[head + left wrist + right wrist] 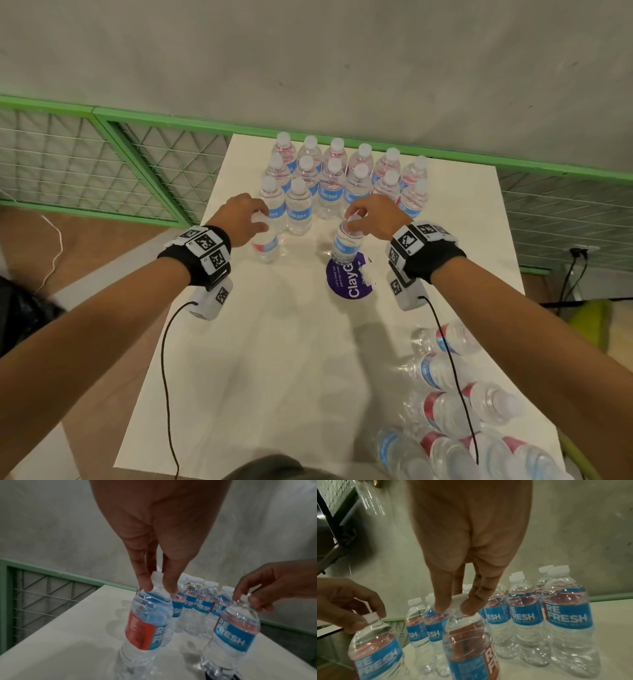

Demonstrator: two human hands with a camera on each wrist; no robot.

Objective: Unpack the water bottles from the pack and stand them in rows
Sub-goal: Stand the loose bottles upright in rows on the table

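Now my left hand (245, 219) and right hand (371, 217) each pinch a bottle's neck, left bottle (265, 245) and right bottle (346, 245), just short of the standing rows (337, 174).

A black band (191, 257) was worn around the left wrist, faced with white tiles printed with square black-and-white markers. A white camera block (210, 299) was mounted beneath it, and a thin black cable (164, 377) was led from it. The right wrist was fitted with a matching band (428, 255), block (407, 291) and cable (452, 370). Both forearms were left bare.
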